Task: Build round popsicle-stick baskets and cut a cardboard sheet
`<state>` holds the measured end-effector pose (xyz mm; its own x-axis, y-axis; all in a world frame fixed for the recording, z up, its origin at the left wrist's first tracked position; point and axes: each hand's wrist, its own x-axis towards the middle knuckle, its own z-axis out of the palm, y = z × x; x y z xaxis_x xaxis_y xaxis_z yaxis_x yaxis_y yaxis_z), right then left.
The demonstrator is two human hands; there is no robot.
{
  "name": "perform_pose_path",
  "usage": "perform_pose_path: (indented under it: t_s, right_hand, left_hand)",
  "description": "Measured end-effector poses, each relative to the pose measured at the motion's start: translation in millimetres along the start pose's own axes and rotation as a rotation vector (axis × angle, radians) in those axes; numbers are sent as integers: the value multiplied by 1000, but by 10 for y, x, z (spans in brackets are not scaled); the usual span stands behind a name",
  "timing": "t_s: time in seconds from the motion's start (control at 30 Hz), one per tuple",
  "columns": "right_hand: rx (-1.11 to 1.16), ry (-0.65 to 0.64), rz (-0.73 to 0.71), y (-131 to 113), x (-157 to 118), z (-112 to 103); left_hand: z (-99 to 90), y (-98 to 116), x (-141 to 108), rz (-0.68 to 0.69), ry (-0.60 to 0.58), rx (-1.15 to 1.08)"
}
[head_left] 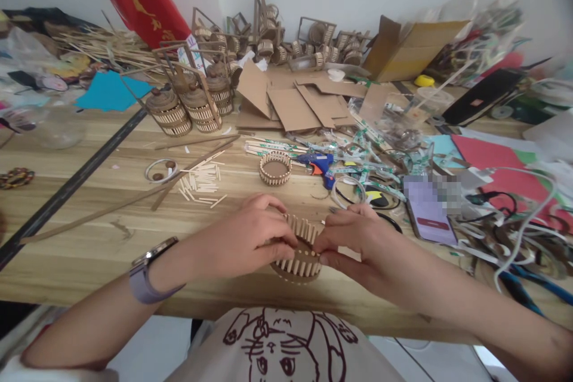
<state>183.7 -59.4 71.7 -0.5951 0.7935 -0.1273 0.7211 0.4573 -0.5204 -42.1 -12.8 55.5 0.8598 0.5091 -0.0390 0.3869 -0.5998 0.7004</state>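
Observation:
A small round basket point(296, 268) of brown card, ringed with short upright wooden sticks, sits at the table's front edge between my hands. My left hand point(262, 231) grips its left side, fingers curled over the rim and thumb near the inside. On the right side my right hand point(347, 237) pinches the rim between thumb and fingers; the fingertips partly hide the contact. Just beyond stands a second round stick-walled basket point(274, 169). A blue hot glue gun point(320, 166) lies beside that one, and loose short sticks point(201, 182) are scattered to the left.
Finished lidded baskets with handles point(203, 110) stand back left, beyond a long brown strip point(111, 206). Cardboard pieces point(295, 108) lie at the back. A phone point(427, 212), coloured paper point(487, 161) and tangled white cable point(523, 250) crowd the right.

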Motion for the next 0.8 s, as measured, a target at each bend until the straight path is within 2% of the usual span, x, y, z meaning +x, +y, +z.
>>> perform_pose_path:
  t_s: [0.23, 0.47, 0.63, 0.8]
  right_hand:
    - [-34, 32, 67, -50, 29, 74]
    - [20, 116, 232, -87, -113, -20]
    - [3, 187, 184, -66, -170, -2]
    - [-67, 346, 159, 30, -222, 12]
  left_hand:
    - [176, 97, 93, -57, 23, 49]
    - [130, 119, 62, -157, 100, 29]
    - [107, 126, 36, -135, 132, 61]
    - [82, 109, -29, -118, 139, 94]
